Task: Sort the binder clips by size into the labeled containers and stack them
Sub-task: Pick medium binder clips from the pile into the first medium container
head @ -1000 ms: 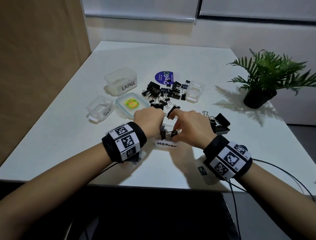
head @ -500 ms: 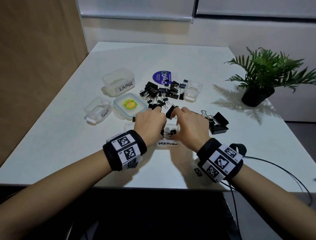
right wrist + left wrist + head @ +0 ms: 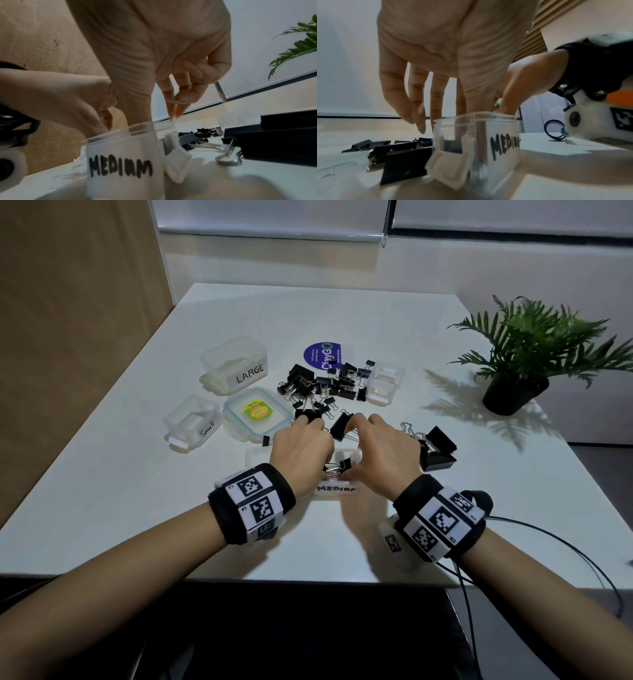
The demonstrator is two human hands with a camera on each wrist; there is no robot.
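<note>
The white table (image 3: pixel 137 474) carried everything; both hands hid most of the MEDIUM container (image 3: pixel 337 489), which stood nearest the person, so its contents were hard to make out beyond one clip (image 3: pixel 339 465) at its rim. The potted plant (image 3: pixel 524 364) stood far right. The LARGE container (image 3: pixel 234 364) and Small container (image 3: pixel 191 419) lay left of the loose clip pile (image 3: pixel 325 386), two big clips (image 3: pixel 436 448) right of it. The left hand (image 3: pixel 301 450) reached over the container, fingers extended and relaxed, gripping nothing visible. The right hand (image 3: pixel 380 453) pinched the wire handle of a black clip (image 3: pixel 340 426) above the container.
</note>
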